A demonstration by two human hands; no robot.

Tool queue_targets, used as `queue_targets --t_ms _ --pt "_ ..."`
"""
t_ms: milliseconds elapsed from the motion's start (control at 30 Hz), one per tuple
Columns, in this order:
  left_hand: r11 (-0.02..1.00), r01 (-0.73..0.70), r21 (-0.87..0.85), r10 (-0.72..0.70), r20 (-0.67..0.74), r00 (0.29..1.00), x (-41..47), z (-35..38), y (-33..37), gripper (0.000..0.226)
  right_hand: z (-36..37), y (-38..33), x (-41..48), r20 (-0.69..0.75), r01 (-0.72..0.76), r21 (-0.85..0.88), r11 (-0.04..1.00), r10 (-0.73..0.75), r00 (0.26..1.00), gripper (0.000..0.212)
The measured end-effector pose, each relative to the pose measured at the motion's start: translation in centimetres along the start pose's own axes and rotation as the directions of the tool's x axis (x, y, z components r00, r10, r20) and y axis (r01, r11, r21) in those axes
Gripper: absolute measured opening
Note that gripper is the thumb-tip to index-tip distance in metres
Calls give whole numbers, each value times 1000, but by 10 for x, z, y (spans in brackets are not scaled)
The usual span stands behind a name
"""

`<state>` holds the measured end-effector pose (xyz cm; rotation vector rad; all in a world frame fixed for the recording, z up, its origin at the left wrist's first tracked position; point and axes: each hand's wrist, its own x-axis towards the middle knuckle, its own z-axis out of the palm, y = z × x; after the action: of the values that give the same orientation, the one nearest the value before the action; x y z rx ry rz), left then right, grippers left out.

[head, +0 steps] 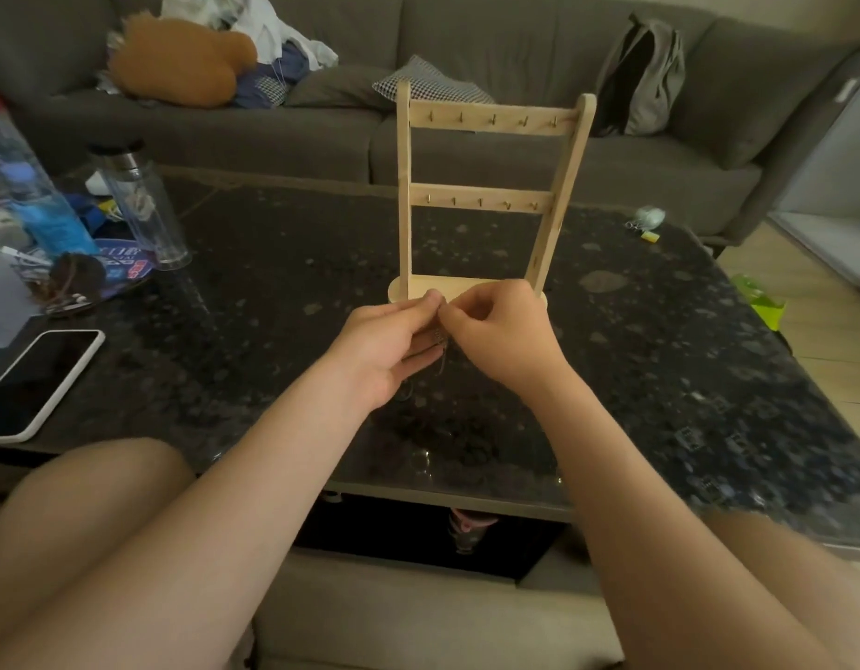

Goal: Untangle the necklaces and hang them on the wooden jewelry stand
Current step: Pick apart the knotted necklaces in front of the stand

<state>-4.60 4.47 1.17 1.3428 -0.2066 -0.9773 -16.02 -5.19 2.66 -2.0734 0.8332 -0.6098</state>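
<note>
Tangled necklaces pinched between left hand and right hand; knot could be tightened if pulled apart hard.

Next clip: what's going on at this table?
A person sits at a dark table, left hand and right hand pinching tangled necklaces together just in front of the wooden jewelry stand. Chain strands dangle between the hands. The hooks on both bars of the stand are bare, so nothing is hung yet. A phone lies off to the left.
</note>
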Motion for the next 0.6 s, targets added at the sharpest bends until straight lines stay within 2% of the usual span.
queue_targets --t_ms 100,233,333,467,600 --pt "995 -11 100 12 -3 1000 6 -2 1 17 -2 -2 9 4 2 -118 993 -1 1000 21" --pt "957 -69 281 74 -8 997 11 -1 -2 14 1 3 14 5 -5 -192 981 6 1000 15" --pt "935 -105 338 111 1 994 16 2 -7 12 5 15 15 -28 -16 -166 986 11 1000 15" --pt "928 -139 345 161 -36 986 22 3 -10 11 6 22 17 -53 -44 -47 998 41 998 9" --pt "940 -133 314 157 -51 986 27 2 -4 12 7 21 21 -58 31 -35 999 -33 998 8"
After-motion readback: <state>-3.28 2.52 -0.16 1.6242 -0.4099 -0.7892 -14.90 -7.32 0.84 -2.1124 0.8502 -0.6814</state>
